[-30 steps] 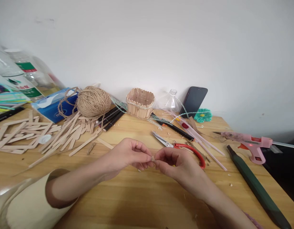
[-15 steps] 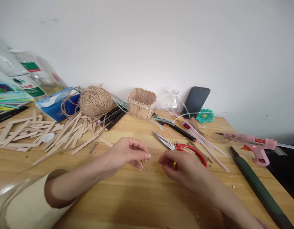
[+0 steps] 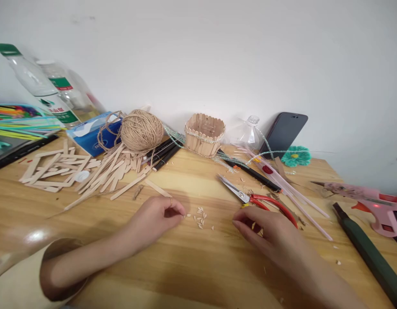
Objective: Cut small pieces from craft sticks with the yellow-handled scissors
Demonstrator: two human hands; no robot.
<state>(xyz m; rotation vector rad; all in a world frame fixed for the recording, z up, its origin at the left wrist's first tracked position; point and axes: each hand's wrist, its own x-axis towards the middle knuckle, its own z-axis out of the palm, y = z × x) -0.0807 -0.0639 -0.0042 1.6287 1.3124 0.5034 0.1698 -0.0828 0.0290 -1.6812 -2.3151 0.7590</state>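
A small scatter of pale wooden chips [image 3: 201, 218] lies on the table between my hands. To its left, my left hand [image 3: 161, 219] rests low with thumb and index finger pressed together. One chip lies right at those fingertips; whether anything is pinched between them is hidden. On the other side, my right hand [image 3: 265, 227] is closed, its fingers curled against the thumb. A pale bit shows among its fingers, too small to name. Just behind that hand lie the red-handled scissors [image 3: 241, 195], blades slightly parted and pointing up-left.
Loose craft sticks [image 3: 117, 171] spread at left beneath a twine ball [image 3: 142, 130]. Against the wall stand a small stick basket [image 3: 204, 146], a cut bottle top [image 3: 250, 135] and a phone [image 3: 285, 133]. A pink glue gun [image 3: 383, 201] and a dark green tool [image 3: 365, 253] lie right.
The chips held at my left fingertips now lie scattered on the table. My left hand has moved left and down, away from them. The view has shifted left.
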